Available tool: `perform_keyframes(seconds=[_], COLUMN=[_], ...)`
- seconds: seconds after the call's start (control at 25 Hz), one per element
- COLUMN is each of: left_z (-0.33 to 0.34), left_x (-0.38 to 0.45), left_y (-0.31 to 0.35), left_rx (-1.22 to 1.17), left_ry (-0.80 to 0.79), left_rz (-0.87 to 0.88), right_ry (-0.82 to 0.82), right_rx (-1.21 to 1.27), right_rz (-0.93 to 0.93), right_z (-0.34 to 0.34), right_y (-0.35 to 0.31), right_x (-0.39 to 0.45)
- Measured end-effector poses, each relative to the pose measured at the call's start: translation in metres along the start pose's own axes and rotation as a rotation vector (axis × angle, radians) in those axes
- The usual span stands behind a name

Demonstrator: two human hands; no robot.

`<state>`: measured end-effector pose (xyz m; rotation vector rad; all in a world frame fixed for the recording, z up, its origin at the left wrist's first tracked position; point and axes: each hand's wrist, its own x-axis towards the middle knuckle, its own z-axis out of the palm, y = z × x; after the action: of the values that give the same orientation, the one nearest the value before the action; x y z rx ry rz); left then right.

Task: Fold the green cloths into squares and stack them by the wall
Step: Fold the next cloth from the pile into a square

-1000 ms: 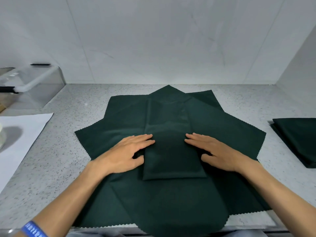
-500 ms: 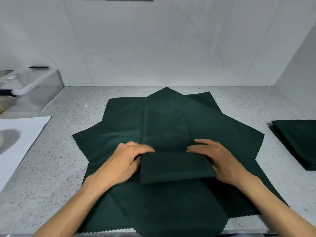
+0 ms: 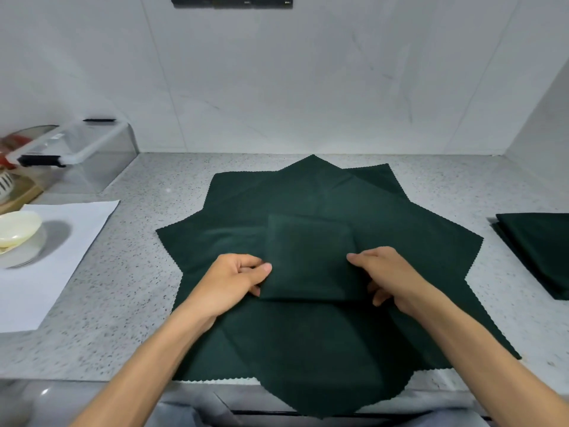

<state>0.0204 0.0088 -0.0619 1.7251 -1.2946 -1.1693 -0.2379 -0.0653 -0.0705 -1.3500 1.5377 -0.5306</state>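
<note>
Square [image 3: 311, 257] is pinched at both side edges by left hand [image 3: 237, 280] and right hand [image 3: 386, 277]; stack [image 3: 537, 248] lies right of square, nearer right hand.

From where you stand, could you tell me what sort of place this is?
Probably a home kitchen: a speckled stone countertop against a tiled wall, a clear lidded container, and a stack of dishes on the left.

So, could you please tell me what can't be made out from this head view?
- Count of spread cloths: they overlap, and the folded square covers their middle.
- Fingers of the left hand and right hand: partly tucked under the square.
- Folded stack: cut off by the right edge.
- Clear container: contents blurred.
</note>
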Motion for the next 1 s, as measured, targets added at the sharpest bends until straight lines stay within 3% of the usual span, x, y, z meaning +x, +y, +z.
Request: perform_keyframes(seconds=[0.6, 0.76, 0.84, 0.92, 1.0], left_z=[0.027, 0.032, 0.029, 0.023, 0.019], left_x=[0.004, 0.002, 0.007, 0.016, 0.029], left_y=[-0.020, -0.015, -0.010, 0.000, 0.010], left_rx=[0.265, 0.425, 0.378, 0.219, 0.088], left_ry=[0.390, 0.415, 0.395, 0.316, 0.240], left_rz=[0.228, 0.233, 0.142, 0.032, -0.021], right_ry=[0.483, 0.499, 0.577, 0.385, 0.134], right_rx=[-0.462, -0.584, -0.761, -0.911, -0.983], right_rz=[-0.232, -0.206, -0.451, -0.820, -0.941], right_z=[0.021, 0.026, 0.027, 0.028, 0.040], right_y=[0.011, 0.010, 0.014, 0.021, 0.026], right_x=[0.002, 0.001, -0.005, -0.012, -0.020])
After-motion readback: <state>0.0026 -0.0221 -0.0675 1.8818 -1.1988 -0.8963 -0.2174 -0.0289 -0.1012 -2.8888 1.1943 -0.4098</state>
